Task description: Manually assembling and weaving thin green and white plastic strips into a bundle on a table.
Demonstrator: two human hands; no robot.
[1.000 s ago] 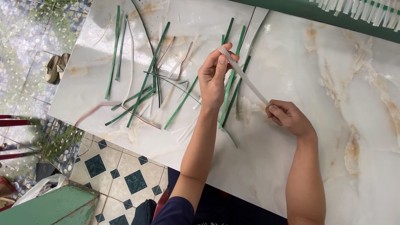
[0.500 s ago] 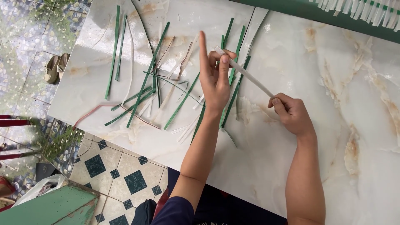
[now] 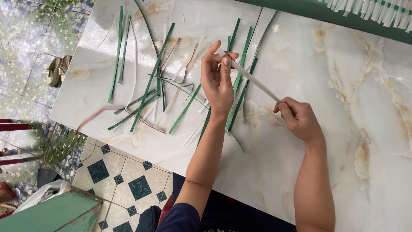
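Nearest to me, at the bottom edge, I see one green painted wooden surface [image 3: 51, 215] and one floor of white and dark-blue diamond tiles [image 3: 116, 176]. One pair of beige slippers [image 3: 58, 71] lies on the pebble paving at left.

Above these I see one white marble-patterned tabletop [image 3: 343, 141]. I count two hands at work over it. My right hand [image 3: 298, 118] is closed, thumb against curled fingers, clamped on the lower end of one pale, flat, narrow leaf strip [image 3: 253, 80]. My left hand [image 3: 218, 77] is raised, its thumb and fingertips pinched together on the upper end of that same strip. The strip runs taut and slanted between the two hands, clear of the tabletop.

Compared with half a second ago, the left forefinger has come down from its straight-up position (it is now curled with the others), and the strip lies slightly flatter.

Farther out, I count roughly a dozen loose green leaf strips [image 3: 151, 79] scattered on the tabletop, mixed with several pale and brownish ones. At the far edge runs one green band with a fringe of white strips [image 3: 369, 10]. No container is in view.
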